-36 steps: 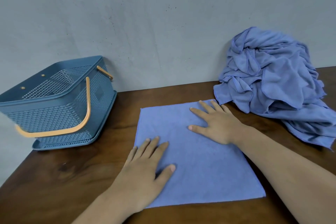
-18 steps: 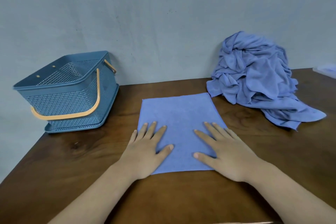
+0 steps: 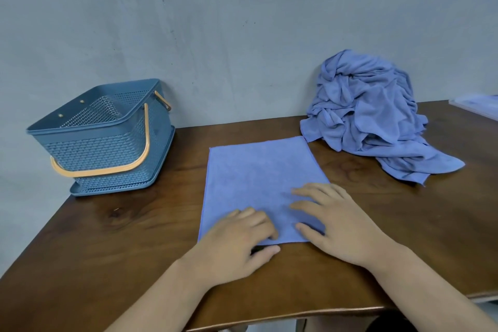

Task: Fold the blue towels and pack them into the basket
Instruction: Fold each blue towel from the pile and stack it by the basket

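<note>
Vs 0.5 s ago: L hand (image 3: 237, 245) fingers, flat then, now curl onto the towel (image 3: 258, 175) at its near edge, thumb at the hem. R hand (image 3: 339, 229) stays flat on it, fingers spread. Towel lies mid-tabletop (image 3: 107, 237), long axis near-far, btwn basket (image 3: 107, 143) far left & towel pile (image 3: 372, 116) far right.

Blue towel (image 3: 258, 183) flat; crumpled pile (image 3: 372, 116) right; basket (image 3: 107, 143) left.

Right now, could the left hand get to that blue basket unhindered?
Probably yes. The left hand seems to pinch the flat towel at its near edge, and only bare table lies between it and the basket. Reach itself is a guess.
</note>
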### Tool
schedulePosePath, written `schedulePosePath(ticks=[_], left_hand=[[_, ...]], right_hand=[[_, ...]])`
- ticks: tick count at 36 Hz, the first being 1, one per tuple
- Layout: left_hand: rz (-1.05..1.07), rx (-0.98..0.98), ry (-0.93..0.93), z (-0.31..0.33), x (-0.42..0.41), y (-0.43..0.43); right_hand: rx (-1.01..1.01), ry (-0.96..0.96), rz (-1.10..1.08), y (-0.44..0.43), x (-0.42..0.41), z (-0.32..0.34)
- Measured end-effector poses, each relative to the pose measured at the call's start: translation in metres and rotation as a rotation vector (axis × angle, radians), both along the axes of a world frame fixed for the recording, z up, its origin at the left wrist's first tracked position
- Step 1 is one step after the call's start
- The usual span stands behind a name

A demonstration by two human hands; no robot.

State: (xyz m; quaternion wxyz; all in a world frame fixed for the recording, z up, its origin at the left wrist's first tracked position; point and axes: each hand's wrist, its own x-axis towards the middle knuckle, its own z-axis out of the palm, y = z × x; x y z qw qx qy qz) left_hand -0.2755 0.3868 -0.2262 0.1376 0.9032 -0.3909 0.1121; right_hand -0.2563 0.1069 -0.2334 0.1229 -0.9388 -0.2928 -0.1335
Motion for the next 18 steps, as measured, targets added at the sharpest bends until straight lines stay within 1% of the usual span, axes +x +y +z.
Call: schedulePosePath(ticks=[2, 5, 11, 18], left_hand=[[0.013, -0.033, 0.031, 0.0, 0.001, 0.0], [0.022, -0.046, 0.04, -0.002, 0.001, -0.001], [0.075, -0.093, 0.079, 0.0, 0.0, -0.002], [0.132, -0.083, 0.013, -0.002, -0.006, -0.014]], right_hand=[[0.06, -0.015, 0.102, 0.003, -0.001, -0.002], [0.072, 0.011, 0.16, 0.008, -0.006, 0.002], [0.068, 0.033, 0.139, 0.01, -0.012, 0.005], [0.05, -0.011, 0.124, 0.01, -0.01, 0.003]])
